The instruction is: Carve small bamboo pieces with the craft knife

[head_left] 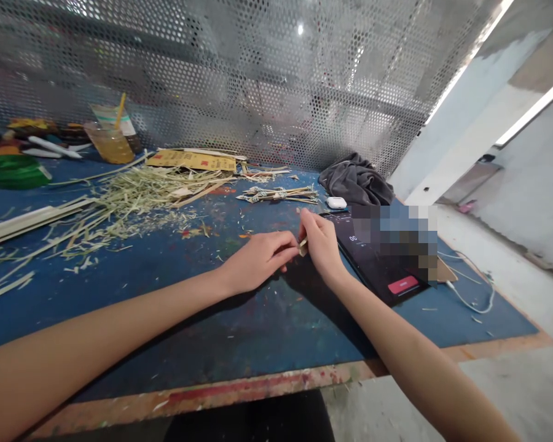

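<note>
Above the blue tabletop point(239, 331), my left hand point(258, 261) and my right hand point(320, 245) meet with fingers closed. Between their fingertips they pinch a small pale strip point(303, 244), bamboo-like in colour; most of it is hidden by the fingers. Just beyond my hands lies a small bunch of thin sticks point(281, 195) with pale wrapped ends. A tablet point(373, 264) showing a red button lies flat beside my right wrist.
Pale shavings point(142, 190) are heaped at the left, with a yellow sandpaper sheet point(191, 161) behind. Long strips point(32, 224) lie further left, near a drink cup point(110, 142). A white earbud case point(336, 202) and dark cloth point(357, 178) sit by the perforated metal screen point(258, 86).
</note>
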### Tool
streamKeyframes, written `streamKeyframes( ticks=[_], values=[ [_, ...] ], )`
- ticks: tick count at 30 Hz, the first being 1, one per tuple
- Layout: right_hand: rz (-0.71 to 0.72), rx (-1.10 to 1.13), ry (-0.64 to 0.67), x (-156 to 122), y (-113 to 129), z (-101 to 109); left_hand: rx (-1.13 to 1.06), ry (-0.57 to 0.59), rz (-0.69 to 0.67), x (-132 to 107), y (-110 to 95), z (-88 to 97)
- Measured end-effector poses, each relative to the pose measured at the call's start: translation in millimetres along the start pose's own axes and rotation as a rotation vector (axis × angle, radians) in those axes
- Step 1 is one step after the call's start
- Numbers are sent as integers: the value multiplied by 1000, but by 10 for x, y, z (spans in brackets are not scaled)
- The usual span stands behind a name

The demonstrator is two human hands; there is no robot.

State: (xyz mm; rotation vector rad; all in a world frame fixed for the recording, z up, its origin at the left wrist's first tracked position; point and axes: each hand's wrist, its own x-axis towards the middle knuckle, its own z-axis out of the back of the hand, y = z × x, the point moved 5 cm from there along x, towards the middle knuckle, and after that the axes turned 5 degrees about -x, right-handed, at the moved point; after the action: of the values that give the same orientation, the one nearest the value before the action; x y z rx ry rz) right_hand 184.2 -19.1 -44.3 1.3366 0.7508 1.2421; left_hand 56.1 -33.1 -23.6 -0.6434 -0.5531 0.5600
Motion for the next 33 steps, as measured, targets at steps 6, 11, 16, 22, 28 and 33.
streamKeyframes(
  ticks=[6,11,16,22,28,33],
  values=[
    [-163,-33,165,-16,-64,-37,953,-148,-481,-68,-84,36],
    [-194,53,289,-41,-35,-66,1065,-223,-585,-88,-54,111],
    [-209,139,184,-62,-56,-61,1146,-215,-558,-79,-97,65],
    [-302,135,124,-136,-132,-103,1167,-140,-409,-28,-73,-70],
    [-349,150,166,-160,-214,-161,1081,-27,-316,44,77,-75],
    [-292,106,108,-143,-174,-124,1003,-42,-324,77,116,3]
  ],
)
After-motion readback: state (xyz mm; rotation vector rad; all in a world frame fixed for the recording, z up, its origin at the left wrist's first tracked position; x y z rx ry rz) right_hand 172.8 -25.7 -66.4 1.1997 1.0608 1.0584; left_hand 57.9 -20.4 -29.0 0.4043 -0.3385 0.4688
